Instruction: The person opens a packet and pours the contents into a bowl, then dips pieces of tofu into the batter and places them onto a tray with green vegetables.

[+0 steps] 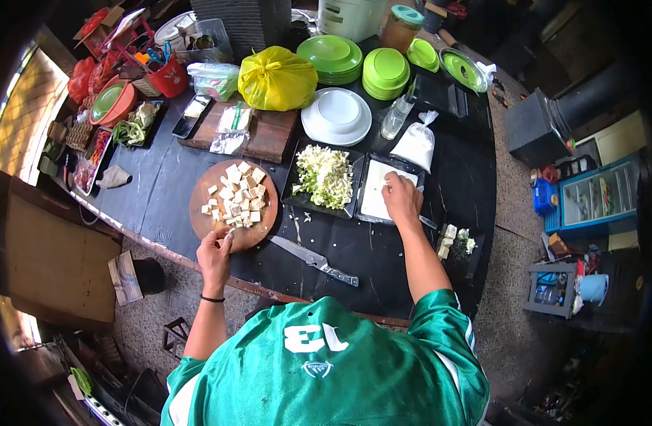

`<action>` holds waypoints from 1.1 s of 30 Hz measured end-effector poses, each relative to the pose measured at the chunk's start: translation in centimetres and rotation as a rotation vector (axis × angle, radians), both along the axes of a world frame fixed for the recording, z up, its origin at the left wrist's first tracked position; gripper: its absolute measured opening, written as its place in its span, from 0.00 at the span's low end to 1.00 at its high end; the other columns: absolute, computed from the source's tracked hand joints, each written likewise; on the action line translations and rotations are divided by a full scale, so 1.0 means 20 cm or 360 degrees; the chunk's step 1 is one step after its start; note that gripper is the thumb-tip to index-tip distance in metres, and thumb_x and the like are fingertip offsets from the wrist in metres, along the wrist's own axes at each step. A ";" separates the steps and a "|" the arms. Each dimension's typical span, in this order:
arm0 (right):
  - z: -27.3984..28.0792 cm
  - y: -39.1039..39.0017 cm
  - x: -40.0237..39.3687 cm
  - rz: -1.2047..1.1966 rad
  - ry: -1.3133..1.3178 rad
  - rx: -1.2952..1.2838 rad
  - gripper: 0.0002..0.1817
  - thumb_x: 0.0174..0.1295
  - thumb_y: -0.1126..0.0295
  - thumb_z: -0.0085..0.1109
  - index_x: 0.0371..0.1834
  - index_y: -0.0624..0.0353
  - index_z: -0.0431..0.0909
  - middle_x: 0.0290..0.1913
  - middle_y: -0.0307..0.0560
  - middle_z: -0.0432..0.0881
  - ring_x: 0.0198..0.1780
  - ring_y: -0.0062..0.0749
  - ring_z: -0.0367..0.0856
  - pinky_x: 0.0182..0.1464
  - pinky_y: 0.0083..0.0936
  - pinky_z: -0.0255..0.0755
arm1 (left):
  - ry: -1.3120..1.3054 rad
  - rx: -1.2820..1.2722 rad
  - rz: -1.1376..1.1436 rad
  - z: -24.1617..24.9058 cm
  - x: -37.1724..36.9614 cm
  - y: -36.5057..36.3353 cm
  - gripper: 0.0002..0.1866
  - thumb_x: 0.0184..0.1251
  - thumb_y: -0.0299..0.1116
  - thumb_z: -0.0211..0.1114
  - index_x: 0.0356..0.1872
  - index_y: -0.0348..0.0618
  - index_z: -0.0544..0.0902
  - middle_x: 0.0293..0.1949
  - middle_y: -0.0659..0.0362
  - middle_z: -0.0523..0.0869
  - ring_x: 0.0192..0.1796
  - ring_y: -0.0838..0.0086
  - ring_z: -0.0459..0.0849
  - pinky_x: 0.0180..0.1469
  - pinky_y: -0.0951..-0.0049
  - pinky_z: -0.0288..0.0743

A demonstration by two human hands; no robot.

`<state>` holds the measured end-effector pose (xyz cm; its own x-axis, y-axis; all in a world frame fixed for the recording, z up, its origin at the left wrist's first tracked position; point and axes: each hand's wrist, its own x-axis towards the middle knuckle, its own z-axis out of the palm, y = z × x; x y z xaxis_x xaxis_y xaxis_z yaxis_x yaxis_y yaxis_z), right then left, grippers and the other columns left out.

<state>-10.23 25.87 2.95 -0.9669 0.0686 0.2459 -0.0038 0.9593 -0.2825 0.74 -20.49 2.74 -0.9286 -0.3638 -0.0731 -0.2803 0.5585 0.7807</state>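
My left hand (pixel 214 254) is at the near edge of a round wooden cutting board (pixel 202 186), fingers pinched together; what is between them is too small to make out. Pale tofu cubes (pixel 235 195) are heaped on that board. My right hand (pixel 403 197) reaches over a black tray filled with something flat and white (pixel 375 186), its fingers curled down at the white surface. Whatever they hold is hidden. Between my arms lies a knife (pixel 313 260), blade toward the board. A black tray of chopped cabbage and greens (pixel 323 177) stands between my hands.
Behind stand a yellow plastic bag (pixel 278 78), white plates (pixel 336 117), green plates (pixel 331 60), a glass bottle (pixel 395 119) and a bag of white powder (pixel 415 145). A dark tray with white pieces (pixel 459 248) sits at right. A phone (pixel 192 116) lies back left.
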 end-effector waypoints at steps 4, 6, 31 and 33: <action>0.03 -0.06 0.01 -0.0160 -0.0099 -0.0090 0.12 0.64 0.68 0.70 0.50 0.50 0.85 0.42 0.46 0.90 0.49 0.48 0.89 0.49 0.48 0.82 | 0.0332 -0.0612 -0.0397 0.03 -0.05 -0.08 0.13 0.68 0.34 0.76 0.51 0.45 0.91 0.45 0.53 0.88 0.51 0.58 0.84 0.57 0.61 0.78; 0.06 -0.08 0.03 -0.0270 -0.0171 -0.0218 0.12 0.65 0.67 0.70 0.51 0.48 0.85 0.42 0.43 0.91 0.49 0.48 0.90 0.49 0.46 0.82 | 0.0293 -0.0530 -0.0360 0.06 -0.06 -0.07 0.12 0.68 0.33 0.74 0.51 0.46 0.91 0.49 0.52 0.85 0.56 0.56 0.82 0.61 0.58 0.77; 0.02 -0.93 0.34 -0.0523 0.0183 -0.2162 0.06 0.71 0.76 0.71 0.45 0.61 0.82 0.38 0.37 0.88 0.37 0.17 0.83 0.42 0.20 0.78 | -0.1091 0.2549 -0.0767 0.09 -0.36 0.69 0.43 0.85 0.68 0.44 0.80 0.38 0.68 0.77 0.51 0.77 0.79 0.63 0.73 0.82 0.57 0.62; 0.05 -0.98 0.35 -0.0564 0.0112 -0.2158 0.07 0.69 0.73 0.74 0.43 0.62 0.84 0.36 0.37 0.89 0.35 0.16 0.82 0.41 0.22 0.78 | -0.1079 0.2573 -0.0671 0.08 -0.34 0.66 0.42 0.85 0.69 0.44 0.79 0.40 0.70 0.76 0.53 0.79 0.77 0.64 0.75 0.79 0.57 0.65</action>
